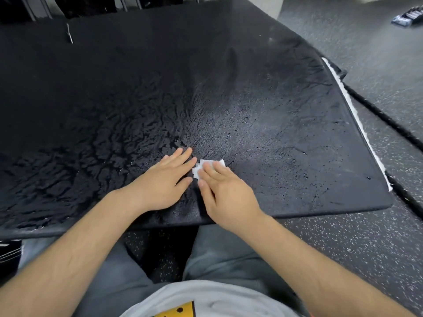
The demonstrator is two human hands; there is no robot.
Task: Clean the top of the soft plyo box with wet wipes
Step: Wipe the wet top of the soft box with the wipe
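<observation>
The black soft plyo box (pixel 286 138) fills most of the view, its textured top wet and shiny across the left and middle. A small folded white wet wipe (pixel 198 168) lies on the top near the front edge. My right hand (pixel 223 193) presses flat on the wipe with straight fingers, covering most of it. My left hand (pixel 163 179) rests flat on the box top just left of the wipe, fingers straight and spread.
A white strip (pixel 350 106) runs along the box's right side. Speckled dark rubber floor (pixel 366 243) lies to the right and in front. A dark pack (pixel 409 16) sits on the floor at the far right. Metal legs (pixel 41 8) stand behind the box.
</observation>
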